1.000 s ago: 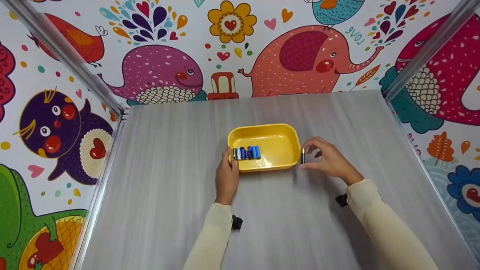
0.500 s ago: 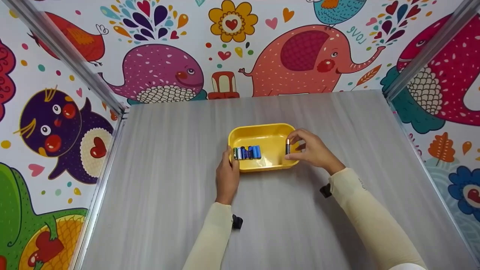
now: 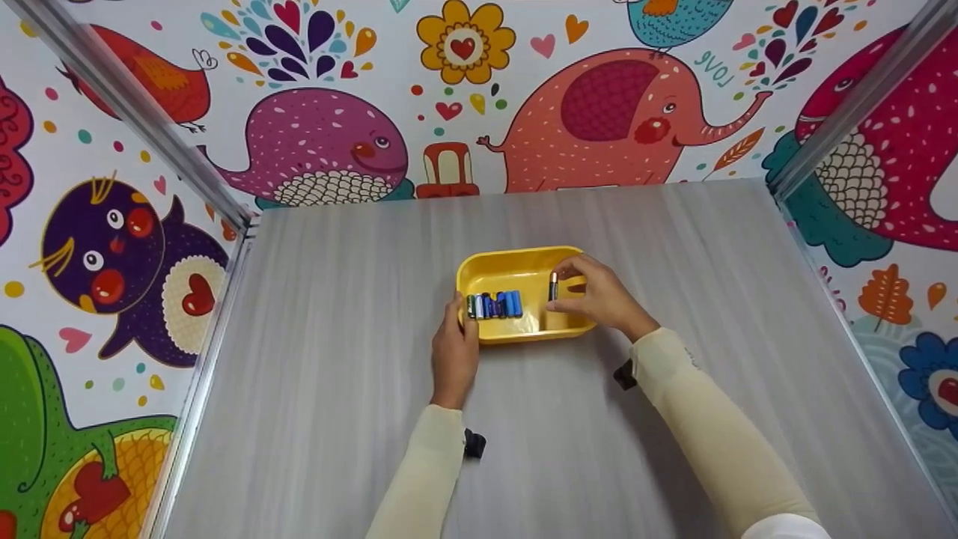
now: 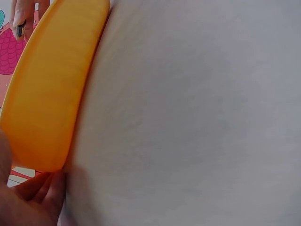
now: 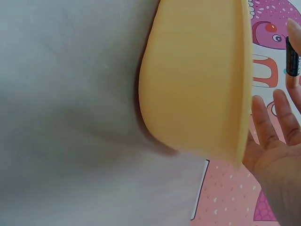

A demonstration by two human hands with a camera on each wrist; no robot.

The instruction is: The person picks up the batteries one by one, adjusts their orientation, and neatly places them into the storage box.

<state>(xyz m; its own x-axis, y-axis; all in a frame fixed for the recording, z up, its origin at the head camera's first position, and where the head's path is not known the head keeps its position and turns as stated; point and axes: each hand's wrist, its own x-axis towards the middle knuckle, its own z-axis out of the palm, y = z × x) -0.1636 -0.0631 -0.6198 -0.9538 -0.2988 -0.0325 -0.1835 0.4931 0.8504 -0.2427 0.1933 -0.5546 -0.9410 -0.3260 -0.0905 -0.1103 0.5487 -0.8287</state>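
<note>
A yellow plastic tub [image 3: 524, 336] stands on the table, with a row of several batteries [image 3: 494, 305] side by side at its left end. My left hand [image 3: 455, 355] grips the tub's left wall, the thumb at the rim; in the left wrist view its fingers reach round the tub's end. Over the tub's right half, my right hand [image 3: 602, 296] pinches a single black battery with a copper-coloured end [image 3: 553, 287] upright between thumb and forefinger. The right wrist view shows this black battery [image 5: 292, 57] above the rim, the other fingers spread outside the wall.
The grey wood-grain table [image 3: 337, 337] stretches around the tub. Printed cartoon walls [image 3: 464, 97] close it in at the back and both sides, with metal rails at the corners. A black wrist camera mount [image 3: 474, 445] sits on the left sleeve.
My right hand has carried the black battery leftward, from beside the tub's right wall to above its inside. The left hand, the tub and the row of batteries stay in place.
</note>
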